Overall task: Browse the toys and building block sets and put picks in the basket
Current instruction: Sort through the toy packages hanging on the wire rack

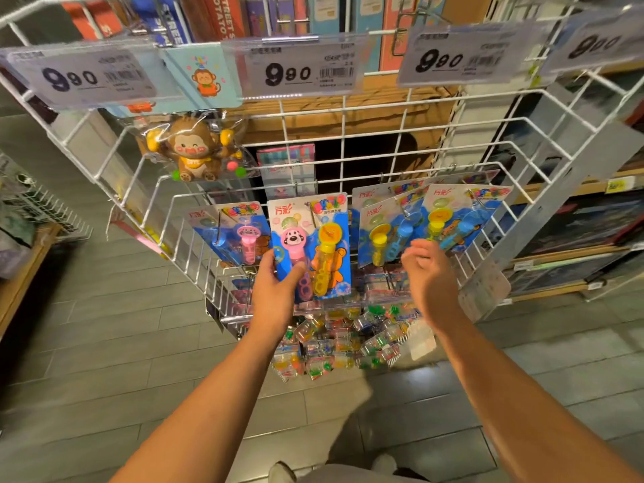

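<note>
left grip [275, 291] holds the bubble wand pack [312, 245]; right grip [427, 270] hovers loose, holding nothing.

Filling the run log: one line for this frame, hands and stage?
stage: browsing rack | left hand: grips bubble pack by its lower left | right hand: free, loosely curled beside next packs | basket: not in view

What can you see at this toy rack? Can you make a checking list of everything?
Surface: white wire rack with hooks.
Job's things: bubble wand pack with a pink dog wand and a yellow wand; more bubble packs hang beside it.
Clutter: monkey toy in a bag; small packets piled below.
Grips: left hand holds the bubble wand pack; right hand is relaxed, holding nothing.
Cables: nothing seen.
Surroundings: price tags reading 9.90; grey tiled floor; shelves at both sides.
</note>
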